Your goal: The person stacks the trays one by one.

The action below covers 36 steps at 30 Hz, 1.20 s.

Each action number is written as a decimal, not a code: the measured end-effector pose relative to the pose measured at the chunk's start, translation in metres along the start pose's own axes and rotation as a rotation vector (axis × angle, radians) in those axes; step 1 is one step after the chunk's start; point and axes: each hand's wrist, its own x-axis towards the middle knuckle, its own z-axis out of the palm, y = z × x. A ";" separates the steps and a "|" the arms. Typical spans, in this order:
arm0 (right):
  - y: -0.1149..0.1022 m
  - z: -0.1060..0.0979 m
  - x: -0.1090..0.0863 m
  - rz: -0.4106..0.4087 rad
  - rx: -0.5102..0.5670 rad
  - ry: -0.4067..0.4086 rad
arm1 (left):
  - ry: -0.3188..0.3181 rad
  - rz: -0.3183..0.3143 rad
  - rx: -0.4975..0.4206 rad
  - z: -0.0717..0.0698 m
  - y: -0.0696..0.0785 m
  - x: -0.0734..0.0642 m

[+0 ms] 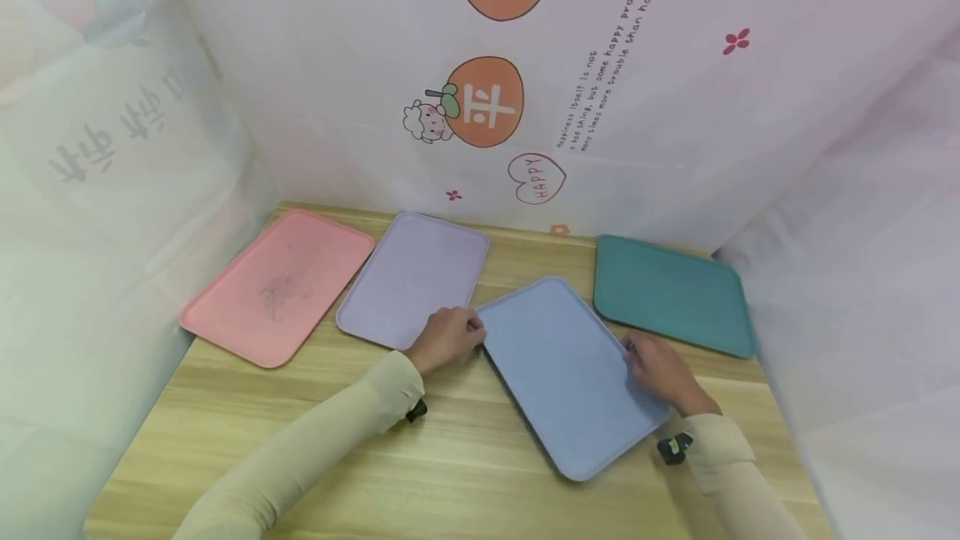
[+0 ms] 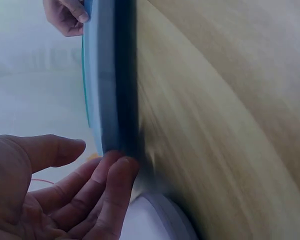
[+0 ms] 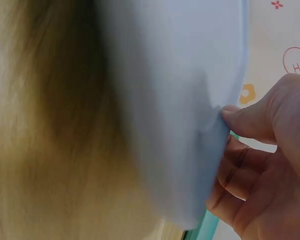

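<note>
A light blue rectangular tray (image 1: 566, 377) is tilted slightly at the front middle of the table. My right hand (image 1: 662, 371) pinches its right long edge; in the right wrist view the thumb (image 3: 240, 119) lies on the rim with fingers behind it. At the tray's far left corner is my left hand (image 1: 448, 337). In the left wrist view its fingertips (image 2: 121, 167) touch the tray's edge from below, while the thumb (image 2: 65, 150) stands apart from it. A lavender tray (image 1: 420, 273) lies just beyond the left hand.
A pink tray (image 1: 292, 282) with dark marks lies at the far left of the wooden table (image 1: 360, 473). At the far right lies a green tray (image 1: 675, 294), close to the right hand. White printed cloth (image 1: 360, 107) hangs along the back and both sides.
</note>
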 end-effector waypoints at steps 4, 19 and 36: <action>-0.002 -0.001 -0.002 0.033 0.055 -0.026 | 0.002 0.017 -0.008 -0.002 0.005 -0.001; -0.011 -0.003 -0.010 0.142 0.256 -0.066 | 0.080 -0.006 -0.284 -0.002 0.010 0.007; -0.019 0.003 -0.009 0.173 0.347 -0.042 | -0.023 -0.176 -0.628 0.015 0.016 0.006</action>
